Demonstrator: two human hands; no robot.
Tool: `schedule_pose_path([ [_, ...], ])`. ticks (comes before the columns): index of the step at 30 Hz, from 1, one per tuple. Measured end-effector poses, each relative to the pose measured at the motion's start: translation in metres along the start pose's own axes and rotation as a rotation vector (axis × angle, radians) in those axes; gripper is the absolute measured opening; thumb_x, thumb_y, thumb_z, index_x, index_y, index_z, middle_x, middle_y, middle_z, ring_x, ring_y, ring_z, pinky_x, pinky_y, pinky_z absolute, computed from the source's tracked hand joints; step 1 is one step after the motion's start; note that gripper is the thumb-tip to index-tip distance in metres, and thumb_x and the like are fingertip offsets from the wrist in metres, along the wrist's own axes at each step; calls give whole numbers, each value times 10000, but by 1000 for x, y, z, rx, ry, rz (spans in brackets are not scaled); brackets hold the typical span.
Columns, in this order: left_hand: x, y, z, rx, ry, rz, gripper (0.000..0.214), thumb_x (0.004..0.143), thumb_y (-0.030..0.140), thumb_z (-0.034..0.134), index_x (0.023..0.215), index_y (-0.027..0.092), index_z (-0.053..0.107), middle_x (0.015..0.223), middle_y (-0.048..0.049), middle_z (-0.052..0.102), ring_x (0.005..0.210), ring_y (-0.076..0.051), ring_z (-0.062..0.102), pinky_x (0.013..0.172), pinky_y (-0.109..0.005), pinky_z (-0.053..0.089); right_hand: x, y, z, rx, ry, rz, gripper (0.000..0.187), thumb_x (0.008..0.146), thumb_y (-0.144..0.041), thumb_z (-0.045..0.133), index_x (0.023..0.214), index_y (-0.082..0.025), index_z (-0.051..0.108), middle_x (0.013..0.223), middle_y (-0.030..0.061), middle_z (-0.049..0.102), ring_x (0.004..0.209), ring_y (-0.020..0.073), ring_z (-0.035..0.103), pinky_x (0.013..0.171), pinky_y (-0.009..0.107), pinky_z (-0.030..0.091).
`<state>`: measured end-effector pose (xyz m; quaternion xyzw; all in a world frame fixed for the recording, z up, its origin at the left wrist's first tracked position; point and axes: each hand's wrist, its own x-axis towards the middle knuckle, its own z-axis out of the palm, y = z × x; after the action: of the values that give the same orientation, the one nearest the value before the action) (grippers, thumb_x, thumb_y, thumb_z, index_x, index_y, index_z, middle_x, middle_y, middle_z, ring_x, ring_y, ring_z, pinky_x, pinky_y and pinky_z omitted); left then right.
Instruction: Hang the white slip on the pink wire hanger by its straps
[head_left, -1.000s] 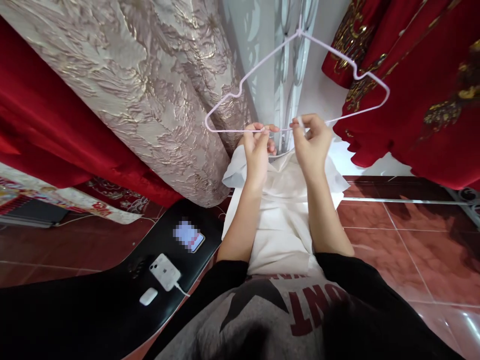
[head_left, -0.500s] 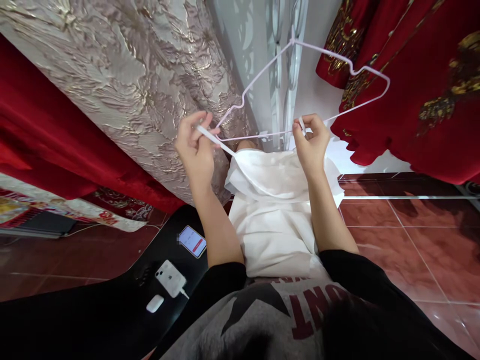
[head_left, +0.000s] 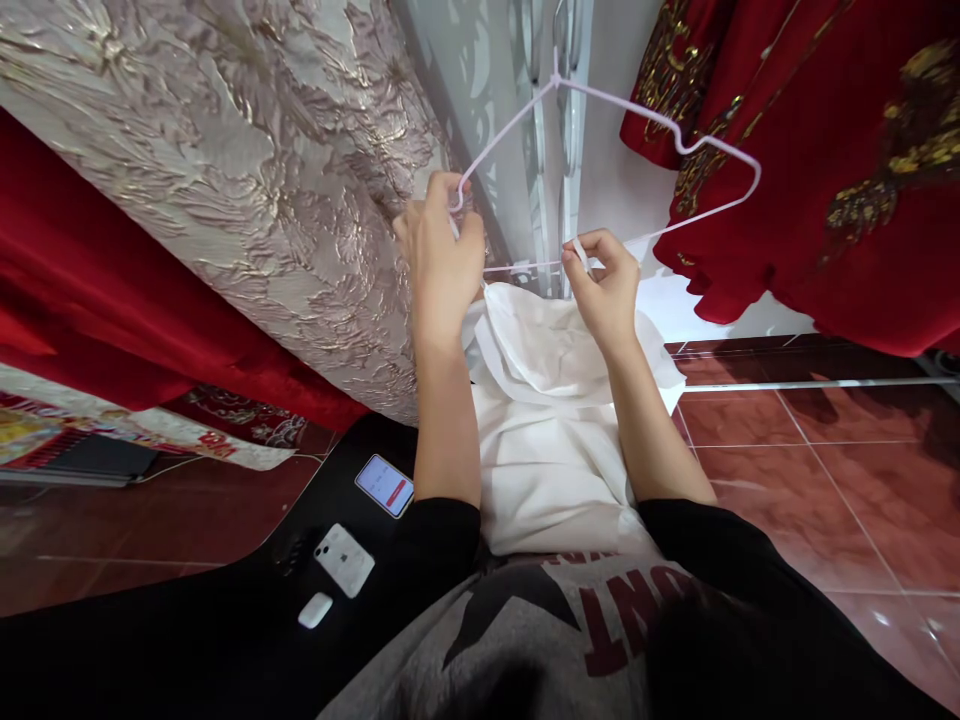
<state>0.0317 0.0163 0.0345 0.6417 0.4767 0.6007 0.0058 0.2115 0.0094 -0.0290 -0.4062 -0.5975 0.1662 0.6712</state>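
Both hands are raised in front of the body, apart from each other, at a pale pink hanger (head_left: 619,103). The hanger stands upright ahead of the wearer, its apex in front of a white metal frame (head_left: 568,160) and its lower bar above the lap.

The left hand (head_left: 442,235) is at the hanger's left shoulder, fingers bent around the notch; a short white strip shows between forefinger and thumb — whether the grip is firm on hanger or strip cannot be told. The right hand (head_left: 592,272) pinches a white strap (head_left: 580,253) between thumb and fingers, just at the lower bar, which passes by that hand.

A white garment (head_left: 559,345) hangs below the hands, its upper edge open, and lies over the lap. More white cloth (head_left: 547,460) extends toward the grey shirt (head_left: 525,610); whether it is the same piece cannot be determined.

To the left, a black surface (head_left: 187,640) carries a phone with lit screen (head_left: 384,485), a white phone face down (head_left: 344,560) and a small white case (head_left: 315,610). Pale textured fabric (head_left: 225,180) hangs beside the left hand; red cloth with gold trim (head_left: 787,200) hangs at right — above reddish floor tiles (head_left: 772,480).
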Motion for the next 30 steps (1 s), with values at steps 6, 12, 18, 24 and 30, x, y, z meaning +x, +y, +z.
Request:
schedule_pose_path([
  [6, 20, -7, -14, 151, -396, -65, 294, 1029, 303, 491, 815, 208, 670, 639, -22, 558, 663, -225, 525, 833, -424, 476, 5, 6, -9, -47, 9, -45, 158, 886, -340, 568, 840, -189, 568, 883, 15, 635, 824, 105, 598, 551, 208, 393],
  [12, 19, -28, -17, 123, -60, 83, 241, 877, 409, 728, 989, 216, 636, 1036, -86, 605, 1042, -293, 536, 991, -477, 393, 4, 5, -8, 35, -50, -4, 148, 867, -330, 593, 837, -186, 607, 861, 9, 649, 784, 94, 597, 541, 211, 366],
  [18, -65, 8, 37, -169, 14, 405, 182, 1026, 237, 396, 1052, 229, 577, 1046, -64, 621, 1044, -232, 578, 947, -397, 449, 4, 2, -9, 86, -71, 4, 178, 893, -369, 564, 902, -202, 626, 920, 15, 655, 776, 89, 598, 565, 217, 418],
  [24, -84, 21, 58, 143, -277, 323, 339, 973, 117, 432, 1278, 237, 516, 1278, -51, 603, 1213, -233, 518, 1110, -402, 321, 7, 11, -23, 89, -97, -45, 302, 944, -420, 438, 1013, -242, 673, 962, 18, 683, 650, 83, 557, 598, 263, 488],
  [30, -81, 17, 54, 147, -275, 258, 319, 932, 70, 469, 1181, 237, 578, 1192, -49, 605, 1178, -241, 528, 1174, -448, 250, 30, 29, -65, 120, 450, -191, 250, 875, -288, 572, 1110, -231, 639, 1173, 80, 650, 603, 84, 539, 480, 264, 420],
])
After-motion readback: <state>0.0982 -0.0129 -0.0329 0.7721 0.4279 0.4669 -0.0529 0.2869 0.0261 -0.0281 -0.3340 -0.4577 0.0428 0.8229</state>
